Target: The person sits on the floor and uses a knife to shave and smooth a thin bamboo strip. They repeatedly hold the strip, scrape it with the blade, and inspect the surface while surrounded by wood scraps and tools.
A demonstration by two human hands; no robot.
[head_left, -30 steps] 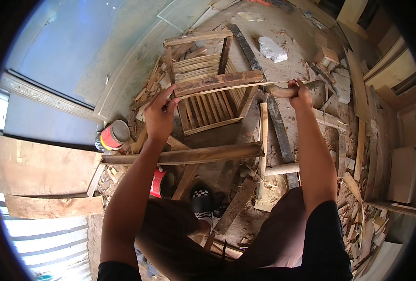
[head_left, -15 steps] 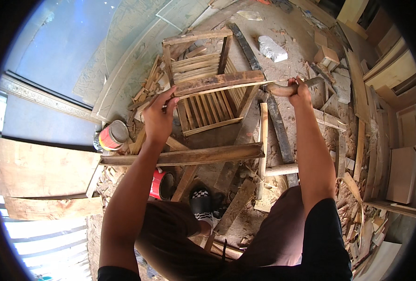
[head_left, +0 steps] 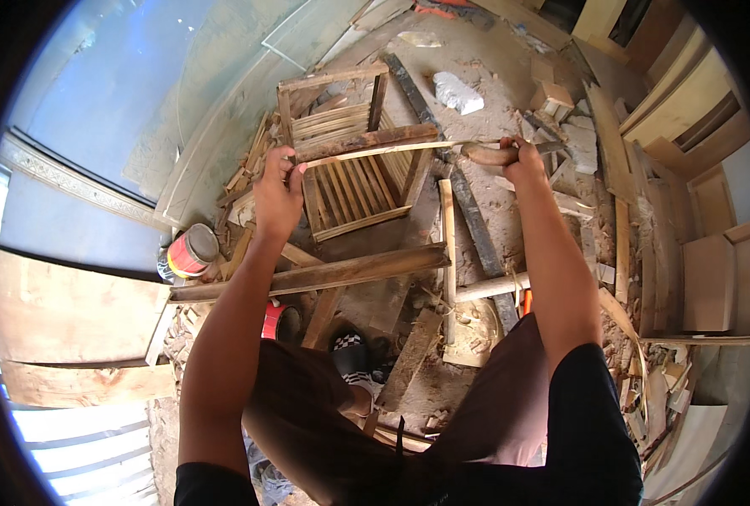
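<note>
Well, from where I stand the person has both arms stretched forward, the left hand [head_left: 279, 192] with thumb and fingers pinched about the near-left end of a brown weathered slat [head_left: 366, 141], and the right hand [head_left: 520, 160] clenched round a curved wooden piece [head_left: 485, 154]. The slat is raised between the two hands, across the front of a slatted wooden frame [head_left: 362, 222], and a pale strip [head_left: 383, 153] runs along its lower edge toward the right fist; I can't tell whether that strip is a separate piece, nor whether the right fingers nip its far end too. Nearer the person's knees a long brown beam [head_left: 341, 274] lies crosswise beneath the left forearm, its right end beside a narrow pale stick [head_left: 448, 253]. Past that stick, a dark board [head_left: 468, 202] slants along the dusty floor, and a white lump [head_left: 458, 93] sits on the ground farther off. Over on the left stands a red-banded tin [head_left: 187, 255], while a second red tin [head_left: 272, 322] shows partly behind the left forearm, near a checked shoe [head_left: 348, 341]. Wood scraps [head_left: 658, 379] litter the floor to the right.
</note>
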